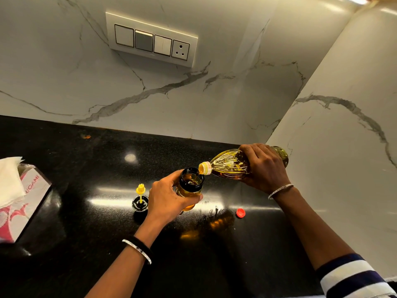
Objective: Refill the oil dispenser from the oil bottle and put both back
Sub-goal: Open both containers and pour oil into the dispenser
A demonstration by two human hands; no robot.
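Note:
My right hand [265, 166] grips a clear plastic oil bottle [231, 165], tipped almost flat with its open neck pointing left. Golden oil runs from the neck into the open black-rimmed mouth of the glass oil dispenser [191, 183]. My left hand [168, 197] holds the dispenser by its body, just above the black counter [86, 160]. The dispenser holds some golden oil. Its black lid with a yellow spout [140, 201] stands on the counter to the left of my left hand. The bottle's red cap [240, 213] lies on the counter to the right, below the bottle.
A pink and white tissue box [19, 201] sits at the counter's left edge. White marble walls rise behind and to the right, meeting in a corner. A switch panel with a socket [151, 40] is on the back wall. The counter shows smears under the dispenser.

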